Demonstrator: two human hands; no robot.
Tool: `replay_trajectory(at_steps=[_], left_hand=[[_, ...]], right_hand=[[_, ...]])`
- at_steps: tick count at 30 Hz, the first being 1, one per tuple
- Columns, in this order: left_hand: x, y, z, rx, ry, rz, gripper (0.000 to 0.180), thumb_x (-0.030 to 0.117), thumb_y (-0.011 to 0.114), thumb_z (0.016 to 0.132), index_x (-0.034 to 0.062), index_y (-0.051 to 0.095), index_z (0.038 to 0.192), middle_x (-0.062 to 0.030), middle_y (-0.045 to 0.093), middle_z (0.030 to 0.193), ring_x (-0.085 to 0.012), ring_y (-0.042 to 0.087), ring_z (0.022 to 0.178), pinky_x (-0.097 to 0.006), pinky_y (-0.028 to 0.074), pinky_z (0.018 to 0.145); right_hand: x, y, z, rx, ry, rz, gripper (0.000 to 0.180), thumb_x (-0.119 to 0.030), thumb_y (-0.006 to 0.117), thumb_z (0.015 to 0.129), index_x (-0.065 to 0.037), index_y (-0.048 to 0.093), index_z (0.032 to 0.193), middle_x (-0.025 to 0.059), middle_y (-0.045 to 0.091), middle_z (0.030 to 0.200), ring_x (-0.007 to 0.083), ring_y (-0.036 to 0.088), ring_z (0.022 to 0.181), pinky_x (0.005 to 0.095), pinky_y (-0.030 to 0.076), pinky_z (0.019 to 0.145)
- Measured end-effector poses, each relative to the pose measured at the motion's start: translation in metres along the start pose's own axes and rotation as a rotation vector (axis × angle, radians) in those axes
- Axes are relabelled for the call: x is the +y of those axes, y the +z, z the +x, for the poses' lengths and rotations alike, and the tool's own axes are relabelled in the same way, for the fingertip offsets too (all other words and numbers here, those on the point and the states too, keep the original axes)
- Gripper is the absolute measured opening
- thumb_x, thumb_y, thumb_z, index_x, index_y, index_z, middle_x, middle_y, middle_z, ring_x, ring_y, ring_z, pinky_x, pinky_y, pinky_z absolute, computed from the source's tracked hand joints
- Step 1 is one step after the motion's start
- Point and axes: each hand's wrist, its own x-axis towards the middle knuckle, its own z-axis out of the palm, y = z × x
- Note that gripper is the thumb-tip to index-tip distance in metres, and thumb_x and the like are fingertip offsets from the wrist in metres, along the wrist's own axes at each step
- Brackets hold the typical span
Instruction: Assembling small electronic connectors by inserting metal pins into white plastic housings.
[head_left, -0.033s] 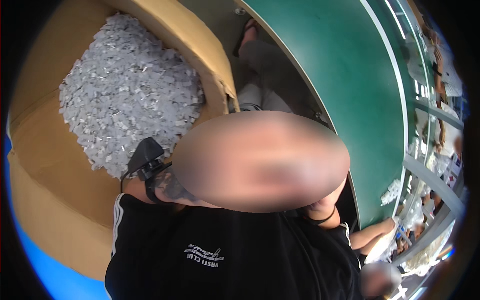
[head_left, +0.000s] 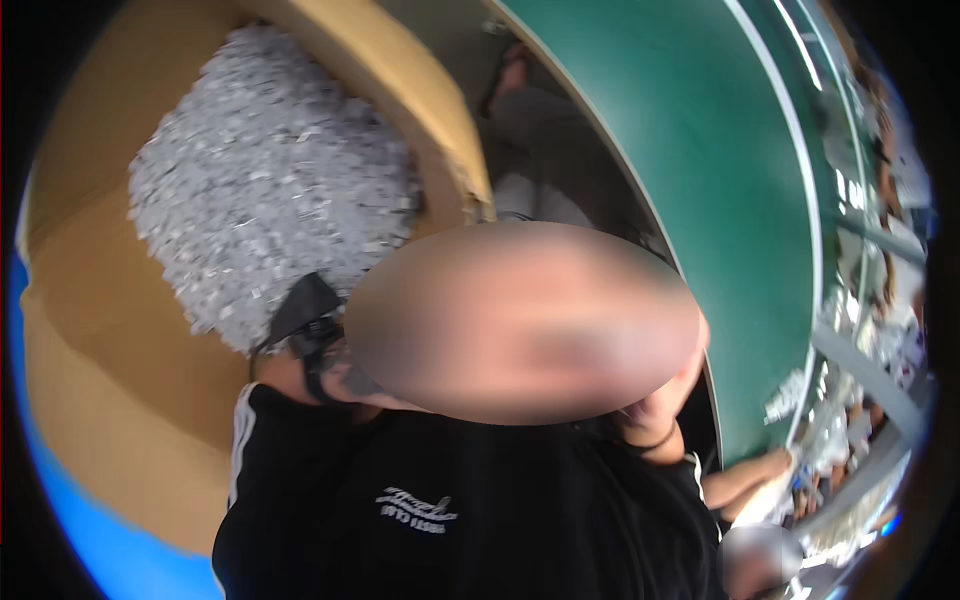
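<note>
A large blurred oval covers the middle of the head view and hides both my hands. My left forearm (head_left: 280,375), tattooed and wearing a black strapped device (head_left: 305,305), runs into the oval from the left. From the right comes my right forearm (head_left: 665,445), a thin dark band around its wrist; the fingers cannot be made out. Whatever the hands hold or touch is concealed. Close to my left arm, a big open cardboard box (head_left: 100,400) contains a heap of small whitish-grey pieces (head_left: 270,170).
A green tabletop (head_left: 710,180) with a pale edge curves along the right. Small white pieces (head_left: 785,395) lie near its far edge, close to another person's arm (head_left: 750,475). Grey frame bars (head_left: 870,375) and more people stand beyond. Something blue (head_left: 70,530) shows at lower left.
The box, heap and table edge have shifted slightly to the right in the picture, which is now more smeared. My arms keep nearly the same pose.
</note>
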Motion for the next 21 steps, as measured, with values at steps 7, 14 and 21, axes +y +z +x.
replay_trajectory(at_steps=[7, 14, 21], left_hand=[[-0.011, 0.012, -0.007, 0.144, 0.037, -0.051, 0.028, 0.009, 0.078, 0.072, 0.0026, 0.066, 0.097, -0.0062, 0.062, 0.089, -0.0197, 0.064, 0.073, -0.029, 0.051, 0.059], [-0.011, -0.108, -0.011, 0.225, -0.237, 0.619, 0.035, 0.019, 0.08, 0.073, 0.0032, 0.068, 0.102, -0.0097, 0.067, 0.094, -0.0166, 0.065, 0.082, -0.029, 0.053, 0.065], [-0.152, -0.299, -0.168, 0.233, -1.057, 1.434, 0.017, 0.023, 0.064, 0.082, 0.0083, 0.063, 0.091, -0.0128, 0.069, 0.093, -0.0302, 0.066, 0.087, -0.039, 0.052, 0.079]], right_hand=[[-0.001, 0.001, -0.002, 0.129, -0.206, -0.341, 0.027, -0.021, 0.073, 0.083, -0.001, 0.054, 0.087, 0.0102, 0.057, 0.079, 0.0156, 0.054, 0.066, 0.0251, 0.044, 0.06], [-0.034, -0.083, 0.049, 0.181, 0.018, -0.381, 0.019, -0.017, 0.064, 0.089, -0.002, 0.054, 0.095, 0.0053, 0.053, 0.095, 0.0104, 0.05, 0.072, 0.021, 0.041, 0.064], [-0.076, -0.412, 0.236, 0.338, 0.301, -0.167, 0.024, -0.027, 0.059, 0.095, -0.01, 0.063, 0.111, -0.0066, 0.061, 0.083, 0.0057, 0.054, 0.071, 0.0226, 0.044, 0.065]])
